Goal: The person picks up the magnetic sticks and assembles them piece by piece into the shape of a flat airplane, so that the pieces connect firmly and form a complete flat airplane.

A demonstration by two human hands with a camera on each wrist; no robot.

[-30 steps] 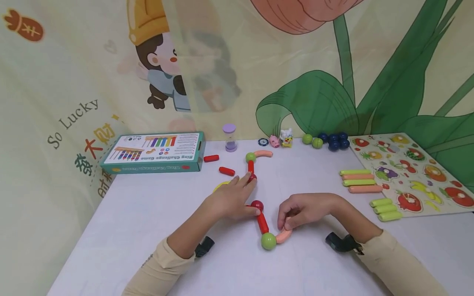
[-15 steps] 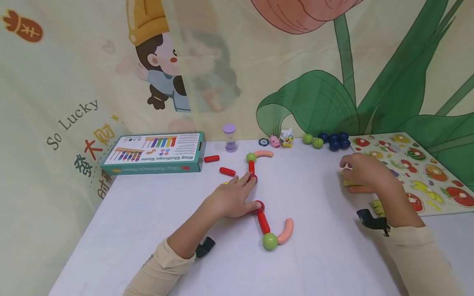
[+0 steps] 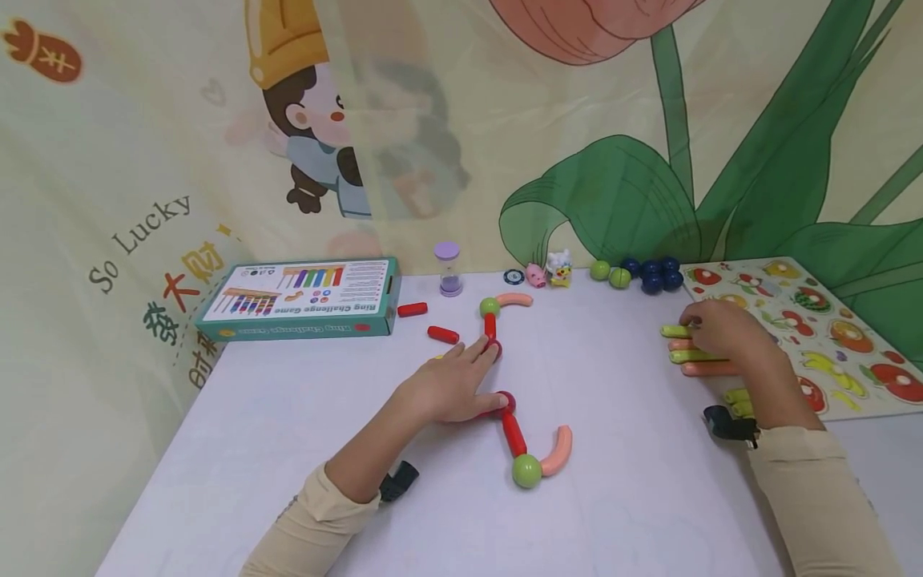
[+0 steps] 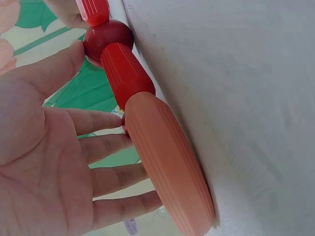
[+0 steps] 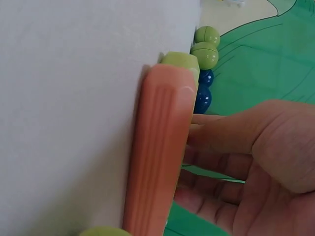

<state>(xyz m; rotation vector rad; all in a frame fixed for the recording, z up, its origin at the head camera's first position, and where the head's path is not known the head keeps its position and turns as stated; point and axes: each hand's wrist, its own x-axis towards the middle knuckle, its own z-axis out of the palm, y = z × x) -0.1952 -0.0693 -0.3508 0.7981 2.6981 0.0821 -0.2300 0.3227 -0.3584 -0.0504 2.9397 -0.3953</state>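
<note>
My left hand [image 3: 450, 389] lies spread over the middle of a toy chain of rods and balls. Its fingertips reach a far red ball [image 3: 493, 349], and its thumb touches a near red ball [image 4: 109, 42]. From the near ball a red rod [image 3: 514, 435] runs to a green ball [image 3: 527, 471] and a curved orange rod [image 3: 558, 451]. An orange rod [image 4: 170, 162] beside the left fingers is hidden under the hand in the head view. My right hand [image 3: 728, 330] pinches the farthest green rod [image 3: 675, 331], above an orange rod [image 5: 160, 147] of the same row.
Two red rods [image 3: 443, 334] lie near a game box [image 3: 296, 296] and a purple sand timer [image 3: 448, 268]. Small figurines [image 3: 558, 268], green balls [image 3: 600, 270] and blue balls [image 3: 651, 272] line the back. A fruit-picture board [image 3: 808, 320] lies at right, several green rods [image 3: 737, 397] beside it.
My right hand has let go of the near curved orange rod and moved right and away to the rod row, where it now takes a green rod. My left hand has stayed in place.
</note>
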